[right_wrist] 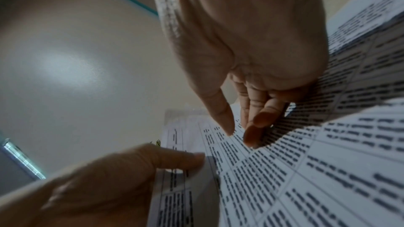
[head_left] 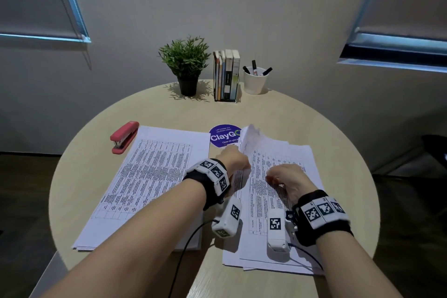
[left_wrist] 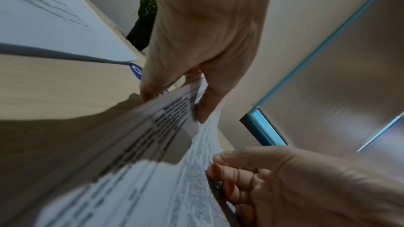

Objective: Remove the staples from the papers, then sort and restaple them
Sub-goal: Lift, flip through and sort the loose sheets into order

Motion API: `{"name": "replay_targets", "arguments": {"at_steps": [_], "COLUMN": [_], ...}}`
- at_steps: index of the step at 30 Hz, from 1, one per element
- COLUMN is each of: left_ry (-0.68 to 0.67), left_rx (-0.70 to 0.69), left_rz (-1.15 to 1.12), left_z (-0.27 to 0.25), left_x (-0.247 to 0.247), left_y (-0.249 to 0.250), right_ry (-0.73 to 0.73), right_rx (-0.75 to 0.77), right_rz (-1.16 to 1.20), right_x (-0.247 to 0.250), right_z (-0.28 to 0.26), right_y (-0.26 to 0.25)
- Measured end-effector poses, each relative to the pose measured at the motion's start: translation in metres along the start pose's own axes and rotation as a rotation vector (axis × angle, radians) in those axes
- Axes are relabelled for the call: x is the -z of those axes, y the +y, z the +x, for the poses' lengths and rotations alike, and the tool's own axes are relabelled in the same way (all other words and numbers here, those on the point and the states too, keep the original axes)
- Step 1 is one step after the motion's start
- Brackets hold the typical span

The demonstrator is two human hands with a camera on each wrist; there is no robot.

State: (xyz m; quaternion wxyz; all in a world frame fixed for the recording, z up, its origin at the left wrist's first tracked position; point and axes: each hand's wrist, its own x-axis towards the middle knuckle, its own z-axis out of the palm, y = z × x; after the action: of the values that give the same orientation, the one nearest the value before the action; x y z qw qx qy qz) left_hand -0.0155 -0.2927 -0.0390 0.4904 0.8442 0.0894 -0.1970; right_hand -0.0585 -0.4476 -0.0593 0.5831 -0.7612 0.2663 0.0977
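Round wooden table (head_left: 150, 113) carries two sets of printed papers. The left stack (head_left: 145, 176) lies flat, untouched, with a red stapler (head_left: 124, 136) just beside its far left corner. The right stack (head_left: 273, 201) lies under both hands.

Left hand (head_left: 235, 159): fingers and thumb closed on the left edge of the top sheets of the right stack, pinching them; the thumb (left_wrist: 207, 103) presses on the printed face, and the held sheets (head_left: 249, 138) are lifted and curl upward at the far end. Right hand (head_left: 287, 180): rests on the printed face of the right stack, fingers loosely curled, fingertips (right_wrist: 251, 135) touching the paper; nothing is seen gripped in it.

A round purple sticker (head_left: 223, 138) sits on the table between the two stacks, partly covered by the lifted sheets. At the far edge stand a potted plant (head_left: 185, 65), a row of upright books (head_left: 226, 75) and a white cup of markers (head_left: 255, 81)
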Motion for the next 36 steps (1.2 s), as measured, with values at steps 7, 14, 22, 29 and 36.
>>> {"name": "replay_targets", "arguments": {"at_steps": [7,14,22,29,36], "left_ry": [-0.015,-0.054,-0.295,0.095,0.052], "left_rx": [-0.186,-0.182,-0.247,-0.757,-0.747], "left_rz": [0.039,-0.14,-0.576,-0.576,-0.508], "left_z": [-0.015,-0.006,-0.025,-0.065,-0.055], "left_x": [-0.012,0.019,0.052,0.087,0.094], "left_y": [0.012,-0.007,0.017,0.091,0.083], "right_ry": [0.007,0.55,0.143,0.377,0.266], "right_rx": [0.032,0.077,0.21,0.876,0.868], "right_rz": [0.098,-0.059,0.548,0.388,0.338], "right_x": [0.0,0.045,0.05,0.06,0.047], "right_z": [-0.005,-0.002,-0.025,-0.063,-0.057], "right_y": [0.0,0.006,-0.036,-0.105,-0.097]}}
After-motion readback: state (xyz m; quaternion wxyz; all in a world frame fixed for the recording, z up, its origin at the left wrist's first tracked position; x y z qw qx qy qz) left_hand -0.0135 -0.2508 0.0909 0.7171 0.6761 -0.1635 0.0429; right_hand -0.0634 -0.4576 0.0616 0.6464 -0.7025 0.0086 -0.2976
